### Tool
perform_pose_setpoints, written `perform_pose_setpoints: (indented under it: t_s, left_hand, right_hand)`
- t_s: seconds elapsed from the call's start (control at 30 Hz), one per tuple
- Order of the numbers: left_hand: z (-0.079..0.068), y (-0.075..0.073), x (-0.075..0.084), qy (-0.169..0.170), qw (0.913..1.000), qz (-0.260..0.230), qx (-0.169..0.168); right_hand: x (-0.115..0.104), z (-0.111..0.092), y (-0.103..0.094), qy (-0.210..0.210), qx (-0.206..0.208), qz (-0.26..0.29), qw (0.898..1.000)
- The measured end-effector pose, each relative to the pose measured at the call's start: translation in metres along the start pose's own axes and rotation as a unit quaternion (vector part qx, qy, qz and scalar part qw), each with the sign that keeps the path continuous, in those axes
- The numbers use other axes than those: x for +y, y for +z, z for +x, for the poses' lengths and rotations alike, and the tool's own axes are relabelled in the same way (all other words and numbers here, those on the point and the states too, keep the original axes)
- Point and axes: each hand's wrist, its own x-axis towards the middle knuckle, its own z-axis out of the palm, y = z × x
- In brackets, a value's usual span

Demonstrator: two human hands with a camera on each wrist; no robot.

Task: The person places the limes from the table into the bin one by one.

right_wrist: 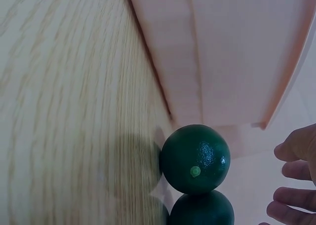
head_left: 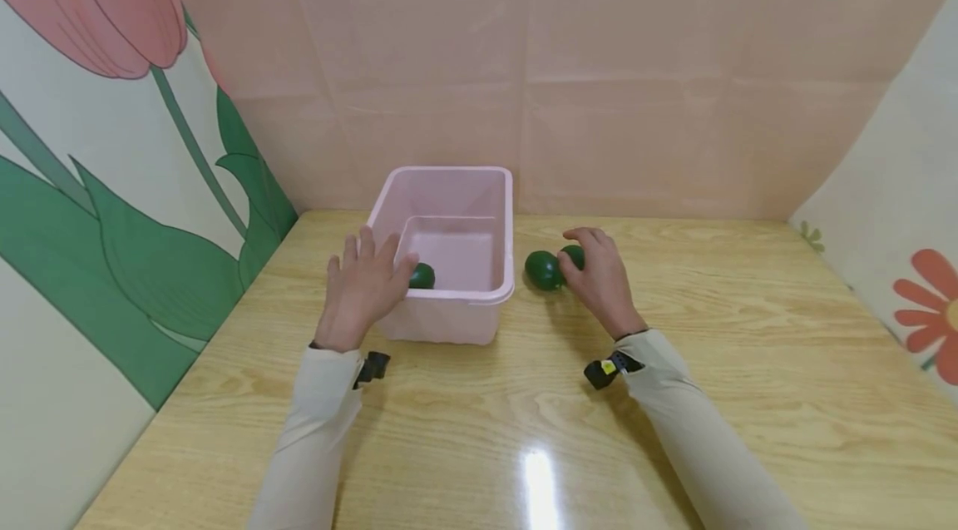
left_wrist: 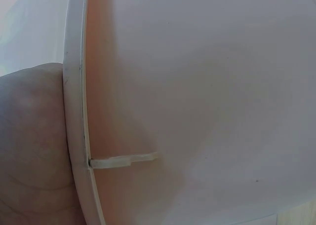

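Observation:
My left hand point(head_left: 361, 289), fingers spread, rests at the front left corner of a pink plastic bin point(head_left: 449, 318). In the left wrist view, part of this hand point(left_wrist: 34, 146) lies against the bin's rim point(left_wrist: 76, 111). Inside the bin sits a glossy dark green fruit point(head_left: 422, 276), partly hidden by the rim and hand. To the bin's right, two similar green fruits point(head_left: 543, 270) lie side by side on the table. My right hand point(head_left: 601, 276) is beside the farther-right fruit point(head_left: 572, 254), partly covering it. The right wrist view shows its fingers point(right_wrist: 296, 195) apart from both fruits.
A light wood-grain table point(head_left: 479, 430) carries everything. Behind it hangs a pink cloth backdrop point(head_left: 636, 81). A tulip-patterned panel point(head_left: 187, 205) stands at the left, and a flower-patterned one point(head_left: 898, 205) at the right.

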Motion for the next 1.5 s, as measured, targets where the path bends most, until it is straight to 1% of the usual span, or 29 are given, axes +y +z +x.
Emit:
perform_pose_setpoints:
  t_s: [0.5, 0.97, 1.1, 1.33, 1.5]
  left_hand:
    - [0.0, 0.0, 0.0, 0.001, 1.0, 0.005, 0.004]
    - [0.0, 0.0, 0.001, 0.0, 1.0, 0.006, 0.001]
    - [0.0, 0.001, 0.001, -0.001, 1.0, 0.007, 0.001]
    - [0.0, 0.0, 0.001, 0.0, 1.0, 0.009, 0.002]
    - [0.0, 0.001, 0.0, 0.001, 1.0, 0.007, 0.004]
  right_hand:
    - [0.003, 0.0, 0.001, 0.005, -0.005, -0.004, 1.0]
    - [0.006, 0.0, 0.002, 0.015, -0.018, -0.004, 1.0]
    - [0.008, 0.0, 0.003, 0.022, -0.029, -0.007, 0.999]
    - [0.011, 0.001, 0.004, 0.045, -0.059, -0.01, 0.997]
    - [0.012, 0.001, 0.003, 0.054, -0.076, -0.012, 0.996]
